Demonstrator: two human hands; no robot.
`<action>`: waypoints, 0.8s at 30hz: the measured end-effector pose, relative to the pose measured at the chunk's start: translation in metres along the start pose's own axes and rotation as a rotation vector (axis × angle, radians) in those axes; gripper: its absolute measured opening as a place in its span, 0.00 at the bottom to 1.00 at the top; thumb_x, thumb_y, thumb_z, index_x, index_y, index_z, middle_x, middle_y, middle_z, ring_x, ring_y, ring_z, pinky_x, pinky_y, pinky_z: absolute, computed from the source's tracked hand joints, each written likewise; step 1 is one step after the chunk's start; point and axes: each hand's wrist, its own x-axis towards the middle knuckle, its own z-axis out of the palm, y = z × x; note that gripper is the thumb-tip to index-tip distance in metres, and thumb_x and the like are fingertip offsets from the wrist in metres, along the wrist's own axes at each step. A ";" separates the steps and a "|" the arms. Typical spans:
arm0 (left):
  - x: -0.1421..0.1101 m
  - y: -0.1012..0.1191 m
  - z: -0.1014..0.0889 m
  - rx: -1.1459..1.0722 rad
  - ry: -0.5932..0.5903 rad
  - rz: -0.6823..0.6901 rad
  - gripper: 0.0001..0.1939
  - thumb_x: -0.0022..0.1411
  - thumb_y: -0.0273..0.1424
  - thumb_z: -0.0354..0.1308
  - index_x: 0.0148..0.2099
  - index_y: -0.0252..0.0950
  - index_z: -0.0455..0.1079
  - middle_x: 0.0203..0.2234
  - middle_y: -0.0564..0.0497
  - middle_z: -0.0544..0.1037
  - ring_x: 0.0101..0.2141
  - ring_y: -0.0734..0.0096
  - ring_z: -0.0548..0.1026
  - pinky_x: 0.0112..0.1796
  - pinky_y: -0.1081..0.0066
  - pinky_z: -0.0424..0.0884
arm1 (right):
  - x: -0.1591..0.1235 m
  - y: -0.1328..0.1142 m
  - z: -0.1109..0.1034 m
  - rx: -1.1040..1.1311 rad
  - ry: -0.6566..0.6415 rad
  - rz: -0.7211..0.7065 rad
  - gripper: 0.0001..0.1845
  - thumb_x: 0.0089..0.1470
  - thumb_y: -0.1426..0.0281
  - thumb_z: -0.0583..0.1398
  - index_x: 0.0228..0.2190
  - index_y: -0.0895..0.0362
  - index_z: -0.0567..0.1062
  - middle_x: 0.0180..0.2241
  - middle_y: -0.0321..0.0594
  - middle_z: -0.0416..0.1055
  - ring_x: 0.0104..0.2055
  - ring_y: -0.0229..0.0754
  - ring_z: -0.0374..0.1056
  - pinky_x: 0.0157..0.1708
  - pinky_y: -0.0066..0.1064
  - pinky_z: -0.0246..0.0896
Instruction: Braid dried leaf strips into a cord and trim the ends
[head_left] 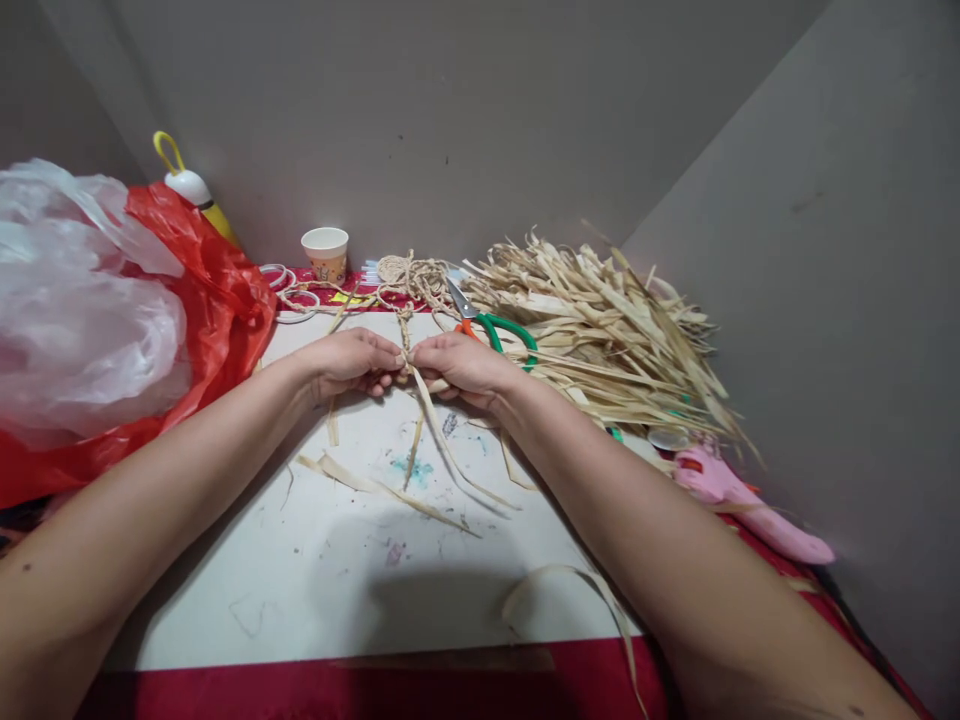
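Observation:
At the middle of the white board (247,590), a braid of dried straw-coloured leaf strips (406,322) runs away from me. My left hand (354,362) pinches its near end from the left. My right hand (463,366) closes on the same end from the right, its fingertips almost meeting the left ones. A loose strip (442,435) hangs from between the hands toward me. The exact hold of each fingertip is partly hidden. Scissors with green and orange handles (510,328) lie just beyond my right hand.
A large heap of dried strips (600,320) fills the back right. Plastic bags (90,300) crowd the left, near a paper cup (325,256) and a yellow bottle (199,200). A pink glue gun (750,500) lies at right. Coiled braid (414,275) rests behind; grey walls enclose the table.

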 end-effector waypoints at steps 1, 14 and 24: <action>0.001 0.000 -0.002 0.013 -0.001 0.010 0.03 0.48 0.23 0.61 0.23 0.31 0.72 0.17 0.50 0.73 0.17 0.82 0.63 0.21 0.78 0.63 | 0.000 0.001 -0.001 -0.033 0.002 0.000 0.10 0.46 0.74 0.57 0.17 0.58 0.63 0.11 0.26 0.50 0.12 0.26 0.40 0.12 0.20 0.33; 0.013 -0.013 -0.004 0.203 0.058 0.061 0.11 0.52 0.29 0.55 0.19 0.34 0.65 0.11 0.55 0.60 0.11 0.82 0.53 0.14 0.75 0.46 | 0.002 0.012 0.001 -0.889 0.245 -0.294 0.11 0.51 0.70 0.54 0.19 0.57 0.65 0.17 0.32 0.58 0.20 0.33 0.52 0.21 0.25 0.43; 0.017 -0.014 0.003 0.102 0.023 0.044 0.14 0.56 0.25 0.52 0.18 0.34 0.61 0.11 0.56 0.61 0.11 0.84 0.55 0.14 0.78 0.49 | -0.006 0.006 0.016 -1.495 0.344 -0.239 0.17 0.60 0.67 0.49 0.34 0.59 0.77 0.31 0.47 0.76 0.31 0.43 0.68 0.28 0.31 0.47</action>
